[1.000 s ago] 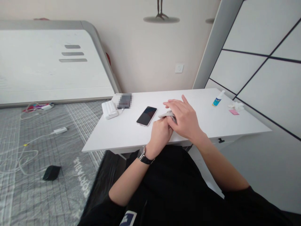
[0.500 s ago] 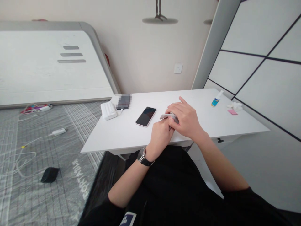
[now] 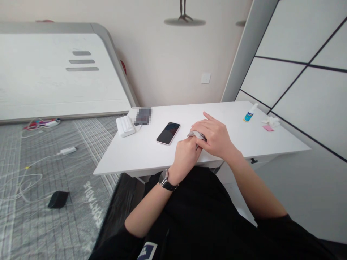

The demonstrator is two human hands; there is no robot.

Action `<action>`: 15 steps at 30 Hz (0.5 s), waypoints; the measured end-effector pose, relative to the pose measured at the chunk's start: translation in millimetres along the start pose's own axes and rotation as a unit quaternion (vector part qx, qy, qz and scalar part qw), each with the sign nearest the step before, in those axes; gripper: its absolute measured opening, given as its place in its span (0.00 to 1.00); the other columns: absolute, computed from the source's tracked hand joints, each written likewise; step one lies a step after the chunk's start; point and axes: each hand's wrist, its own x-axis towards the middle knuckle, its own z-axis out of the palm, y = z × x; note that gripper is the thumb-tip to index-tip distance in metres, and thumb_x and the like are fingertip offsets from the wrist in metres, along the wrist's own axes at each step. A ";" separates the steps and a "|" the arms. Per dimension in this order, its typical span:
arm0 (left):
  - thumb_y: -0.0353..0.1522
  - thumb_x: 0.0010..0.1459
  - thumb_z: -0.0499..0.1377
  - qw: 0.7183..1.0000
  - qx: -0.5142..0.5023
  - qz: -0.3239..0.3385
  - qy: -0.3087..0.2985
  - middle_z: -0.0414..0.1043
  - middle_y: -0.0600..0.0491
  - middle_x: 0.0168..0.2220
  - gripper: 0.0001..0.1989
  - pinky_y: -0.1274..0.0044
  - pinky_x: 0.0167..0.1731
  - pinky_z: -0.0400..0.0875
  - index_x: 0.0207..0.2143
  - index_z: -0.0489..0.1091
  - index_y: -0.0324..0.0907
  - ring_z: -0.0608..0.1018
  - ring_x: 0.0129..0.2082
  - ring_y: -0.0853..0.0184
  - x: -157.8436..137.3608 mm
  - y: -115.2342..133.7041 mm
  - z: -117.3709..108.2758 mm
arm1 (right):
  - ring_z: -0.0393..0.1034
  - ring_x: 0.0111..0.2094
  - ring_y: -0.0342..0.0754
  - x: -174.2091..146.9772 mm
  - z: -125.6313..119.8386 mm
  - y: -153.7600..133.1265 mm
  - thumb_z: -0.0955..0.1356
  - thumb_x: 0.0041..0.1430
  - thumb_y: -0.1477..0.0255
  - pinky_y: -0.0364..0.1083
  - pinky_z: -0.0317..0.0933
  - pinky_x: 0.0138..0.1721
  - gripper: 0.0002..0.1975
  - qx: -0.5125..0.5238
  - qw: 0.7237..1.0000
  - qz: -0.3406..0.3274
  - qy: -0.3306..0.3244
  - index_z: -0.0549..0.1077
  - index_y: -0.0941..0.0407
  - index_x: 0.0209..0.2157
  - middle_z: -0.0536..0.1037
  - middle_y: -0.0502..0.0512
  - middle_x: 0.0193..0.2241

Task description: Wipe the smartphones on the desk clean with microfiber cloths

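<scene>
A small grey cloth [image 3: 197, 134] is bunched between my two hands above the front part of the white table. My left hand [image 3: 185, 153], with a watch [image 3: 163, 177] on its wrist, is closed from below around the cloth and whatever lies in it. Over it curves my right hand [image 3: 213, 135], fingers bent on the cloth and one finger raised. Whether something else is wrapped in the cloth is hidden by my fingers. Just left of my hands a smartphone [image 3: 168, 133] lies face up on the table [image 3: 141, 153].
At the table's left edge sit a white power strip-like block [image 3: 125, 126] and a blurred dark device [image 3: 143, 116]. A spray bottle [image 3: 250, 112], a pink slip [image 3: 268, 128] and crumpled white tissue [image 3: 271, 121] are at the right. Cables and a black object [image 3: 58, 199] lie left, below.
The grey cloth has shifted and folded differently between my fingers. My right hand has moved very slightly over the left; the things on the table stay put.
</scene>
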 end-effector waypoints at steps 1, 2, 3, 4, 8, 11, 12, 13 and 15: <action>0.30 0.65 0.57 1.000 0.001 -0.004 0.000 0.78 0.48 0.30 0.07 0.75 0.28 0.65 0.33 0.73 0.40 0.80 0.29 0.60 0.8 -0.6 -0.6 | 0.76 0.44 0.53 0.2 0.0 0.1 0.65 0.62 0.71 0.59 0.54 0.68 0.09 -0.004 1.000 0.018 0.001 0.76 0.54 0.42 0.82 0.53 0.39; 0.30 0.65 0.58 1.000 0.003 -0.010 0.001 0.78 0.48 0.30 0.07 0.74 0.28 0.65 0.34 0.73 0.40 0.80 0.29 0.60 1.7 -1.3 -1.1 | 0.76 0.45 0.53 0.5 -0.1 0.7 0.66 0.63 0.70 0.59 0.57 0.66 0.10 -0.007 0.999 0.042 0.001 0.76 0.54 0.44 0.82 0.54 0.41; 0.31 0.65 0.58 1.000 0.004 -0.017 0.003 0.78 0.48 0.29 0.07 0.74 0.28 0.65 0.34 0.73 0.39 0.80 0.29 0.60 2.6 -2.1 -1.5 | 0.76 0.46 0.54 0.9 -0.1 1.7 0.67 0.63 0.67 0.59 0.61 0.63 0.11 -0.010 0.998 0.070 0.001 0.76 0.54 0.45 0.82 0.55 0.42; 0.31 0.66 0.58 1.000 0.005 -0.022 0.004 0.78 0.49 0.29 0.07 0.74 0.28 0.65 0.35 0.74 0.39 0.80 0.28 0.61 3.2 -2.8 -1.7 | 0.76 0.46 0.55 1.5 0.0 2.7 0.68 0.63 0.65 0.58 0.65 0.59 0.12 -0.010 0.996 0.091 0.004 0.75 0.54 0.45 0.82 0.56 0.42; 0.30 0.65 0.58 1.000 0.005 -0.014 -0.004 0.78 0.49 0.28 0.06 0.74 0.28 0.65 0.35 0.74 0.39 0.80 0.29 0.60 3.4 -2.6 -1.1 | 0.77 0.41 0.52 5.0 2.3 3.0 0.66 0.62 0.69 0.58 0.60 0.64 0.08 0.010 0.999 0.033 -0.006 0.76 0.53 0.40 0.83 0.53 0.38; 0.28 0.64 0.58 1.000 0.011 -0.011 -0.011 0.78 0.47 0.29 0.07 0.74 0.28 0.65 0.33 0.74 0.40 0.80 0.29 0.59 3.4 -1.8 -0.4 | 0.76 0.39 0.50 6.5 4.4 0.2 0.63 0.61 0.75 0.58 0.53 0.69 0.11 0.004 1.000 -0.019 -0.011 0.76 0.53 0.40 0.82 0.50 0.37; 0.28 0.64 0.58 1.000 0.009 -0.014 -0.008 0.78 0.47 0.29 0.07 0.74 0.28 0.65 0.33 0.74 0.39 0.80 0.29 0.59 3.8 -2.1 -0.3 | 0.76 0.40 0.50 6.3 4.8 0.1 0.63 0.62 0.75 0.58 0.53 0.69 0.12 -0.002 1.000 -0.010 -0.005 0.76 0.53 0.42 0.82 0.51 0.37; 0.29 0.64 0.58 1.000 0.006 -0.018 -0.004 0.78 0.47 0.29 0.07 0.74 0.28 0.65 0.33 0.75 0.39 0.80 0.29 0.59 4.4 -2.6 -0.2 | 0.76 0.42 0.51 6.0 5.3 0.8 0.63 0.63 0.73 0.59 0.54 0.68 0.11 -0.008 1.000 0.008 0.004 0.76 0.53 0.44 0.82 0.52 0.39; 0.30 0.65 0.58 1.000 -0.001 -0.030 0.004 0.78 0.47 0.29 0.07 0.74 0.29 0.65 0.34 0.75 0.39 0.80 0.29 0.60 5.5 -4.0 -0.1 | 0.75 0.44 0.54 5.1 6.3 3.5 0.66 0.65 0.67 0.59 0.59 0.64 0.12 -0.018 0.998 0.055 0.026 0.75 0.54 0.46 0.82 0.55 0.40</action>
